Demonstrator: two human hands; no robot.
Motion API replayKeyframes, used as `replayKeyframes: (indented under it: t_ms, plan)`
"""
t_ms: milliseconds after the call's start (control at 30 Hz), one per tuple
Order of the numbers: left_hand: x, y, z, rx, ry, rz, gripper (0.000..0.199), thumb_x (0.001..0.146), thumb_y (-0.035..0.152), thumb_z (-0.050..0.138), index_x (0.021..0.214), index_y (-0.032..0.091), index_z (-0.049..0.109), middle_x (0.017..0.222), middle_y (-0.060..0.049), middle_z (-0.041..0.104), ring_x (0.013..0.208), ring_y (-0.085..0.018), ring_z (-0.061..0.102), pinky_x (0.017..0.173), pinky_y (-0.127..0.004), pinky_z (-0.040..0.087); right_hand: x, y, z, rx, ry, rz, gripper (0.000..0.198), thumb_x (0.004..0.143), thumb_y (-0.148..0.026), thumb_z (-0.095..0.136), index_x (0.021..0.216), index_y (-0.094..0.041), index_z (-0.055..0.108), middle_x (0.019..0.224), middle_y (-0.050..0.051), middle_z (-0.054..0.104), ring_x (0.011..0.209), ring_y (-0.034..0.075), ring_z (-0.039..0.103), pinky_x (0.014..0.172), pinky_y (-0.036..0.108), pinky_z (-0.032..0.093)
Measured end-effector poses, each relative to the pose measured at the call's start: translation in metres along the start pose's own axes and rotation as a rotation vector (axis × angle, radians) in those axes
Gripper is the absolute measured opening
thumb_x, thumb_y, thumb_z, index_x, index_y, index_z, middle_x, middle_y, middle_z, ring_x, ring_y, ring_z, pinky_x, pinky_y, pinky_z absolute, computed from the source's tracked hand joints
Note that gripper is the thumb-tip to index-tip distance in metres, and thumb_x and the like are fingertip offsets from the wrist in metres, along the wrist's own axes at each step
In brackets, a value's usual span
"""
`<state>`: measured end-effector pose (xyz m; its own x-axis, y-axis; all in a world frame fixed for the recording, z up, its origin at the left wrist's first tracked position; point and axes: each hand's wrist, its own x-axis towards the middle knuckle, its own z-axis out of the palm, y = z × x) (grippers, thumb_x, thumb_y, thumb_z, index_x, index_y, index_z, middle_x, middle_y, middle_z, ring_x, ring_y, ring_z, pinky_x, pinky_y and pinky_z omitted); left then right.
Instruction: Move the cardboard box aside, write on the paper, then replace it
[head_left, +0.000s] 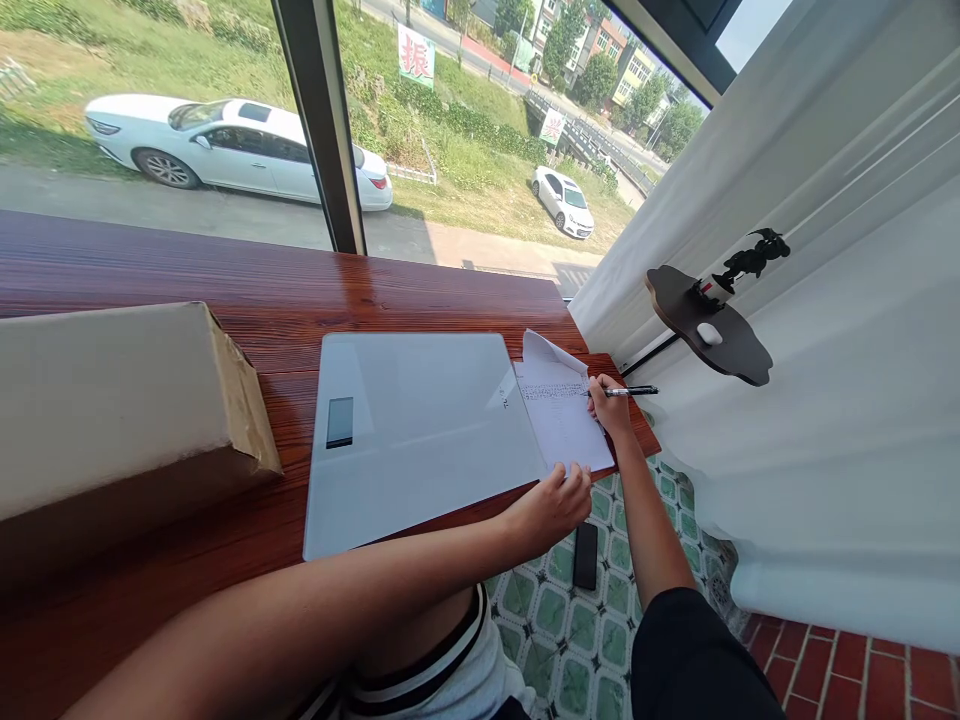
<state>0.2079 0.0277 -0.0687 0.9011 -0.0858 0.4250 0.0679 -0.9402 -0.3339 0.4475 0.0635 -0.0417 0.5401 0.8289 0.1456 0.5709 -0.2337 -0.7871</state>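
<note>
My right hand grips a pen, its tip touching a page of the notebook. Several lines of small handwriting cover the upper part of that page, while its lower part is blank. A turned-over sheet curls up at the notebook's far edge. My left hand rests at the near edge of the notebook, with its fingers slightly bent and apart on the paper. Under the notebook's left side is a flat pale glass panel with a small dark display, like a bathroom scale.
A cardboard box stands at the left of the dark red wooden table. A dark phone lies on the green tiled floor. At the right, a small wavy shelf holds a dark figurine and a white mouse before a white curtain.
</note>
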Motion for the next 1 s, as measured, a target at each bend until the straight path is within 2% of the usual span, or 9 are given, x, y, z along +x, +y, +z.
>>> replayKeyframes:
  t_ms: [233, 667, 1000]
  plan:
    - [0.0001, 0.0005, -0.0004, -0.03, -0.004, -0.009, 0.045, 0.088, 0.034, 0.056, 0.129, 0.017, 0.062, 0.143, -0.017, 0.055, 0.125, -0.03, 0.052, 0.097, -0.045, 0.039, -0.0002, -0.0013, -0.0011, -0.003, 0.014, 0.006, 0.04, 0.093, -0.053, 0.046, 0.069, -0.021, 0.04, 0.053, -0.001, 0.049, 0.042, 0.011, 0.043, 0.042, 0.026, 0.037]
    - [0.0003, 0.0013, 0.0003, -0.004, -0.021, -0.006, 0.042, 0.092, 0.032, 0.049, 0.128, 0.018, 0.062, 0.143, -0.015, 0.055, 0.125, -0.029, 0.052, 0.097, -0.044, 0.039, 0.0005, 0.0016, -0.0004, 0.001, 0.01, 0.007, 0.038, 0.094, -0.049, 0.047, 0.069, -0.021, 0.04, 0.052, -0.002, 0.048, 0.042, 0.011, 0.043, 0.041, 0.025, 0.036]
    - [-0.0001, 0.0008, 0.0009, -0.01, 0.006, -0.011, 0.042, 0.09, 0.032, 0.053, 0.127, 0.017, 0.063, 0.142, -0.016, 0.056, 0.124, -0.03, 0.052, 0.096, -0.044, 0.039, 0.0002, -0.0037, 0.0, 0.018, 0.045, 0.034, 0.033, 0.092, -0.043, 0.049, 0.068, -0.021, 0.042, 0.052, -0.002, 0.048, 0.04, 0.012, 0.043, 0.04, 0.026, 0.037]
